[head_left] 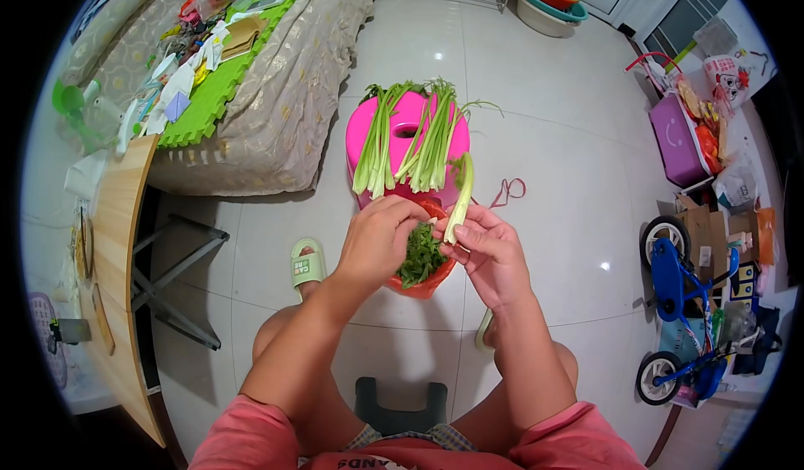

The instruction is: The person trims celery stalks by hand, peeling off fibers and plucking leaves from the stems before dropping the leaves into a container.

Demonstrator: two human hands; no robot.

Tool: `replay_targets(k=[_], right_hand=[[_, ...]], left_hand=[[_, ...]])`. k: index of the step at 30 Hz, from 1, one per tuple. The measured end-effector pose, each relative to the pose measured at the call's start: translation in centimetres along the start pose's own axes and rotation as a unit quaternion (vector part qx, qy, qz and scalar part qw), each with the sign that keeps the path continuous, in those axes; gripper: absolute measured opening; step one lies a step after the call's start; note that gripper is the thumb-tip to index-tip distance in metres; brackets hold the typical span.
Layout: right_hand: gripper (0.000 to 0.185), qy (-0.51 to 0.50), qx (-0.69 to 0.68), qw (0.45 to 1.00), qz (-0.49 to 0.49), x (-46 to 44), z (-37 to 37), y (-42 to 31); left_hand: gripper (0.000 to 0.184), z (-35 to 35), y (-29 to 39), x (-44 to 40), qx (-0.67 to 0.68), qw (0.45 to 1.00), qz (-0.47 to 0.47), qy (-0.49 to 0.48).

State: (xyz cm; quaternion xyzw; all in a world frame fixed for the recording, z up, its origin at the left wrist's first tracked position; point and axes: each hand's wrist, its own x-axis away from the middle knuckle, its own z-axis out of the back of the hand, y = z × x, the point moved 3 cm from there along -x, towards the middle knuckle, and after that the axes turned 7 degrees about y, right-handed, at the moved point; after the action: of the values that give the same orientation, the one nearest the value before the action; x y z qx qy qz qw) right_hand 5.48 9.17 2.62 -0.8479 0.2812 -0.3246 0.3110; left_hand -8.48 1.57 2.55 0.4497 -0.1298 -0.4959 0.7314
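A celery stalk point(462, 198) is pinched between the thumb and fingers of my right hand point(492, 256), its cut end down and a bit of leaf near its top. Close beside it, my left hand point(381, 240) has its fingers drawn together; whatever they hold, if anything, is hidden. Beneath both hands, green leaves point(421, 261) fill a container lined with a red plastic bag point(427, 290). In front, two bunches of celery, a left one point(378, 139) and a right one point(435, 143), lie across a pink stool point(360, 139).
A red tie point(507, 192) lies on the tiled floor right of the stool. A cloth-covered bed point(276, 110) with a cluttered green mat stands at left, by a wooden table point(121, 244). At right are a blue balance bike point(682, 294) and a purple bin point(677, 139).
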Motion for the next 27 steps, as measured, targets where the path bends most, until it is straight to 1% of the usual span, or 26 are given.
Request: replay_targets(k=[1, 2, 3, 4, 5, 7, 8, 10, 11, 12, 13, 14, 15, 17, 18, 19, 21, 22, 23, 25, 26, 27], right_hand=[[0.031, 0.000, -0.005, 1.000, -0.014, 0.0, 0.0, 0.0], [0.031, 0.000, -0.005, 1.000, -0.013, 0.0, 0.0, 0.0], [0.030, -0.003, 0.001, 1.000, -0.007, 0.0, 0.0, 0.0], [0.030, -0.005, 0.008, 1.000, -0.001, 0.0, 0.0, 0.0], [0.030, -0.005, 0.008, 1.000, 0.000, 0.1, 0.0, 0.0], [0.026, 0.000, 0.054, 0.998, 0.013, 0.1, 0.0, 0.2], [0.026, -0.001, 0.054, 0.998, 0.014, 0.0, 0.0, 0.3], [0.025, -0.006, 0.181, 0.983, 0.037, -0.1, -0.1, 0.7], [0.025, -0.007, 0.181, 0.983, 0.037, -0.1, -0.1, 1.2], [0.026, -0.014, 0.320, 0.943, 0.086, -0.1, -0.3, 1.6], [0.026, -0.021, 0.453, 0.881, 0.134, 0.1, -0.8, 1.9], [0.027, -0.014, 0.496, 0.858, 0.131, 0.6, -1.2, 2.0], [0.027, -0.014, 0.496, 0.858, 0.132, 0.7, -1.4, 2.1], [0.027, -0.025, 0.537, 0.834, 0.123, 0.8, -1.7, 2.3], [0.024, -0.026, 0.544, 0.825, 0.150, 0.8, -1.5, 2.3], [0.024, -0.023, 0.543, 0.826, 0.151, 0.5, -1.1, 2.4], [0.025, 0.060, 0.487, 0.842, 0.226, -0.2, 0.1, 2.0], [0.026, 0.093, 0.431, 0.872, 0.213, -0.6, 0.7, 1.6], [0.026, 0.100, 0.430, 0.871, 0.214, -0.8, 0.9, 1.1], [0.029, 0.141, 0.290, 0.934, 0.153, -1.3, 1.6, 0.1], [0.029, 0.137, 0.288, 0.928, 0.191, -1.9, 2.1, 0.1], [0.029, 0.141, 0.287, 0.928, 0.192, -2.0, 2.2, -0.3]], left_hand=[[0.012, 0.2, 0.4, 0.0, -0.017, 0.994, -0.096, 0.041], [0.012, 0.3, 0.6, 0.0, -0.017, 0.994, -0.096, 0.041], [0.012, 0.3, 0.7, 0.0, 0.038, 0.999, 0.023, -0.004], [0.013, 0.1, 0.4, 0.1, 0.092, 0.984, 0.142, -0.048], [0.013, 0.0, 0.3, 0.1, 0.092, 0.984, 0.141, -0.048], [0.016, -0.3, -0.2, 0.0, 0.171, 0.975, 0.137, -0.025], [0.016, -0.3, -0.1, -0.1, 0.170, 0.976, 0.136, -0.024], [0.019, -0.3, 0.4, -0.4, 0.277, 0.952, 0.126, -0.016], [0.019, -0.3, 0.4, -0.5, 0.277, 0.953, 0.126, -0.016], [0.021, -0.3, 0.2, -0.6, 0.270, 0.954, 0.128, -0.002], [0.024, -0.2, 0.1, -0.7, 0.264, 0.956, 0.130, 0.012], [0.026, -0.1, 0.3, -0.7, 0.267, 0.951, 0.155, 0.029], [0.026, 0.0, 0.1, -0.8, 0.267, 0.951, 0.154, 0.029], [0.023, -0.1, -0.8, -0.8, 0.207, 0.961, 0.176, 0.056], [0.018, -0.2, -1.0, -0.7, 0.230, 0.954, 0.182, 0.068], [0.018, -0.4, -1.2, -0.7, 0.230, 0.954, 0.179, 0.065], [0.014, -1.0, -1.4, -0.5, 0.272, 0.944, 0.183, 0.029], [0.013, -1.3, -1.3, -0.4, 0.283, 0.942, 0.180, 0.001], [0.013, -1.3, -1.1, -0.2, 0.284, 0.942, 0.177, -0.005], [0.013, -2.2, -0.6, 0.5, 0.303, 0.918, 0.214, -0.139], [0.013, -2.5, -0.2, 0.9, 0.309, 0.915, 0.201, -0.163], [0.013, -2.5, 0.1, 1.1, 0.309, 0.915, 0.200, -0.167]])
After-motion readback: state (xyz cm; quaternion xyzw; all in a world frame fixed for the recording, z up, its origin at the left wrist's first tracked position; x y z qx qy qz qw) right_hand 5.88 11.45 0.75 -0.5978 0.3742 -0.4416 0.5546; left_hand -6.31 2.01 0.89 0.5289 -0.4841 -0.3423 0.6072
